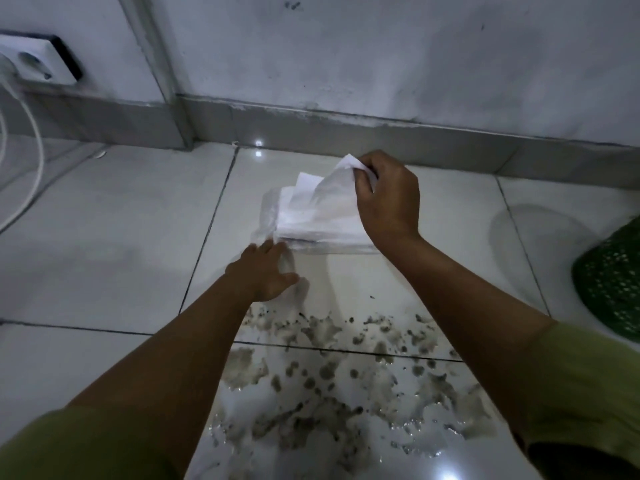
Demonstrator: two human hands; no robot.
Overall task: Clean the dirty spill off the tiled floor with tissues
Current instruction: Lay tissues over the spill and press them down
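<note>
Pinching the top white tissue between thumb and fingers, the right hand lifts one end of it up from the soft clear plastic pack of white tissues. The pack lies on the shiny white tiled floor, near the grey wall. The left hand is open with its fingers spread. It rests flat on the loose plastic at the near corner of the pack. The two hands are apart, one at each end of the pack. The muddy grey-brown spill lies on the floor closer to the person, under both arms. It is wet and patchy, and it spreads over the line between two tiles. A green basket with little holes sits at the right edge. A white wall plug with a white cord is far off on the left.
</note>
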